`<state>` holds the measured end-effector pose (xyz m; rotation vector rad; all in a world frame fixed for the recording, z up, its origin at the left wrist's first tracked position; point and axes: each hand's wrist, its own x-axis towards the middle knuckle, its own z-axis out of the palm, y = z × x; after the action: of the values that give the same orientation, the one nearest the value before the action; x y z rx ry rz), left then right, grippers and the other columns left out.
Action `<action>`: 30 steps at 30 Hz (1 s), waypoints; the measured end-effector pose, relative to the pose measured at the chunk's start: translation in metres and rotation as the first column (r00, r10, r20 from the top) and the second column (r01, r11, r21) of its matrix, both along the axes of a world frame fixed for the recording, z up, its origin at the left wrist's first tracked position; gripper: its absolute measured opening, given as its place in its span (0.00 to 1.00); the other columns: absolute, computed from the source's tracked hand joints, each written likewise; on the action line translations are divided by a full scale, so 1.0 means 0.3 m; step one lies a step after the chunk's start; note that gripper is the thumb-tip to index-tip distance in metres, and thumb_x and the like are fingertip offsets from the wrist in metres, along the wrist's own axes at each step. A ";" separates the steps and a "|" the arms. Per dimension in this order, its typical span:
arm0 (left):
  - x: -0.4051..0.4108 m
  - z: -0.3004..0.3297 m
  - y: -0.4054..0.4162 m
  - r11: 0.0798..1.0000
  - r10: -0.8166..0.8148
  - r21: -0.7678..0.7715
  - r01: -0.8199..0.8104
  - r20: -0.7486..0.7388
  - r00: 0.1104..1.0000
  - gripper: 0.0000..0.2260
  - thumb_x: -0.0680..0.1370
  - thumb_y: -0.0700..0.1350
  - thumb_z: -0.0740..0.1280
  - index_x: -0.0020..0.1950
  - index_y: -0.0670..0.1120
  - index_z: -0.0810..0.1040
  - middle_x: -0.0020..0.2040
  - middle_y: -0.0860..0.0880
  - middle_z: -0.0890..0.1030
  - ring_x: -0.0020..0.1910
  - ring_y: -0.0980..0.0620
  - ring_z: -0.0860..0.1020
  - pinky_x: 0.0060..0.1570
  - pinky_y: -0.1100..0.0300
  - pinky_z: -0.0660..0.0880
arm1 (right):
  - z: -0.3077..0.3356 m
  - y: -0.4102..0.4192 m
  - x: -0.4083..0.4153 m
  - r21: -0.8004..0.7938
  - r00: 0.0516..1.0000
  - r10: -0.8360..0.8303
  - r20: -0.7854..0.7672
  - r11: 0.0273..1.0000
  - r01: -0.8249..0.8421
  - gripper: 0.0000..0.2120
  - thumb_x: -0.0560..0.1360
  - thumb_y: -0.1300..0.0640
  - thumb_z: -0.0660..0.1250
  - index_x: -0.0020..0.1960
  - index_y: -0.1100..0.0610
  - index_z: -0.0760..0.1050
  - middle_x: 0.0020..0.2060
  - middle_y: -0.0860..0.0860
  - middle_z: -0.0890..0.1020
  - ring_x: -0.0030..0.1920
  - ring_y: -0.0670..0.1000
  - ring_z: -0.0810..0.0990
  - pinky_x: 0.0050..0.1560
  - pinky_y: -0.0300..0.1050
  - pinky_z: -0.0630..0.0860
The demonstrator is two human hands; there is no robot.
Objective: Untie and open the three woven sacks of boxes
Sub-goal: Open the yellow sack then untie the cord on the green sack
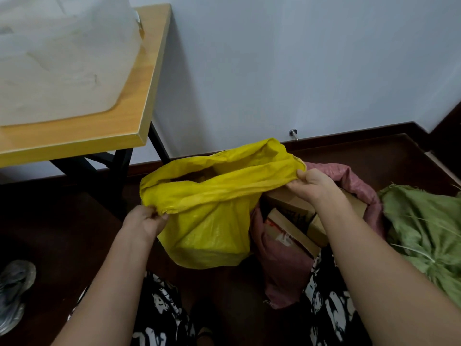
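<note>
yellow sack (207,196) on floor, near wall, just past tabletop (99,136) corner. left hand (147,221) grip pinched on near-left rim, right hand (314,186) grip clamped on right rim, mouth stretched between. looks untied already, so you're on the opening bit. tips: pull rims apart evenly, roll edge down so it stays open, don't yank, woven stuff frays. pink sack (279,270) just beside, boxes (287,228) showing, seems done. green sack (424,233) far right still tied, probably next.

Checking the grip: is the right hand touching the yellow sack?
Touching. The head view shows the right hand pinching the yellow sack by its rolled rim.
</note>
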<state>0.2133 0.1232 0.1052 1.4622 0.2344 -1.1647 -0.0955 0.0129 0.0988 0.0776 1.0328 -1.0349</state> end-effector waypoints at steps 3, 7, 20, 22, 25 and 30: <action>0.038 -0.033 -0.013 0.993 0.066 0.099 -0.060 -0.051 0.997 0.17 0.83 0.41 0.52 0.70 0.44 0.69 0.66 0.46 0.74 0.61 0.45 0.75 0.44 0.49 0.74 | 0.033 0.015 0.037 -0.079 0.999 -0.002 0.035 0.997 0.004 0.19 0.83 0.63 0.47 0.69 0.65 0.68 0.64 0.65 0.72 0.67 0.64 0.70 0.63 0.61 0.67; 0.037 -0.022 -0.014 0.997 0.065 -0.029 -0.065 -0.026 0.998 0.19 0.77 0.50 0.58 0.65 0.46 0.74 0.57 0.42 0.79 0.51 0.40 0.79 0.39 0.45 0.77 | 0.044 0.041 0.055 -0.202 0.986 0.160 -0.045 0.965 -0.166 0.17 0.79 0.53 0.52 0.53 0.60 0.77 0.45 0.63 0.84 0.51 0.63 0.78 0.48 0.61 0.74; 0.109 -0.150 -0.026 0.900 -0.355 0.389 0.197 0.392 0.849 0.32 0.61 0.47 0.78 0.62 0.42 0.72 0.60 0.40 0.75 0.56 0.37 0.76 0.52 0.39 0.77 | -0.061 0.031 0.073 0.166 0.044 0.205 -0.978 0.885 -0.436 0.15 0.76 0.47 0.67 0.59 0.53 0.79 0.64 0.60 0.72 0.66 0.62 0.67 0.65 0.51 0.66; 0.100 -0.136 -0.023 0.918 -0.326 0.341 0.202 0.359 0.874 0.29 0.65 0.45 0.77 0.63 0.41 0.74 0.59 0.39 0.77 0.55 0.38 0.78 0.53 0.41 0.77 | -0.052 0.025 0.067 0.069 0.290 0.209 -0.934 0.902 -0.427 0.16 0.77 0.51 0.68 0.62 0.57 0.78 0.62 0.59 0.77 0.63 0.61 0.72 0.56 0.53 0.71; 0.074 -0.104 -0.025 0.945 -0.223 0.290 0.151 0.234 0.946 0.22 0.74 0.44 0.72 0.67 0.42 0.73 0.62 0.42 0.77 0.58 0.40 0.77 0.55 0.44 0.75 | -0.043 0.012 0.076 -0.049 0.891 0.191 -0.412 0.972 -0.231 0.17 0.80 0.58 0.62 0.68 0.62 0.70 0.64 0.62 0.75 0.63 0.63 0.75 0.53 0.62 0.74; 0.048 -0.045 -0.024 0.982 -0.010 0.189 -0.002 0.061 0.998 0.17 0.81 0.38 0.61 0.70 0.45 0.69 0.66 0.45 0.72 0.65 0.43 0.73 0.61 0.43 0.71 | -0.017 -0.029 0.056 0.003 0.998 -0.022 -0.052 1.000 0.022 0.19 0.83 0.67 0.48 0.71 0.65 0.65 0.70 0.62 0.70 0.70 0.60 0.68 0.69 0.57 0.63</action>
<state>0.2276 0.1160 0.0915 1.6632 0.3064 -1.1221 -0.0788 0.0043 0.0936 0.0660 1.0831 -1.0598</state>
